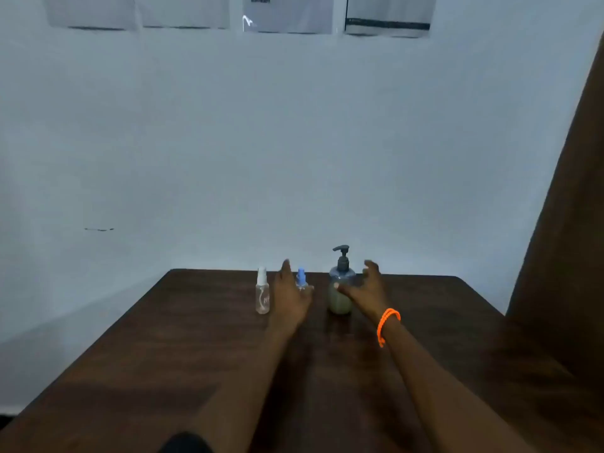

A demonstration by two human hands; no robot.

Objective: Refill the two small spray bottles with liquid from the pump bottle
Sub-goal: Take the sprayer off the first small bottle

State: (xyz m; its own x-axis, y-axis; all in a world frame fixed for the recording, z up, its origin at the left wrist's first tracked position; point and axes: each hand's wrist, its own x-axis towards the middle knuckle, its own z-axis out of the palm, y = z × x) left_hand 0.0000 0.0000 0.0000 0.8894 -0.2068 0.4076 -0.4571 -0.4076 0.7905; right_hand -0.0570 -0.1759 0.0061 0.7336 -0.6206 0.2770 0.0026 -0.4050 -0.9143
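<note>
Three bottles in a row near the table's far edge.

On the table (196, 338), the capped spray bottle (262, 294) stands leftmost, the second spray bottle (301, 280) in the middle, the pump bottle (341, 286) rightmost; left hand (291, 292) lies between the spray bottles, right hand (366, 289) beside the pump bottle.

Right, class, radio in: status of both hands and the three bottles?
Left hand open at blue-capped spray bottle. Right hand open around pump bottle, not gripping. White-capped spray bottle untouched. All caps on.
</note>
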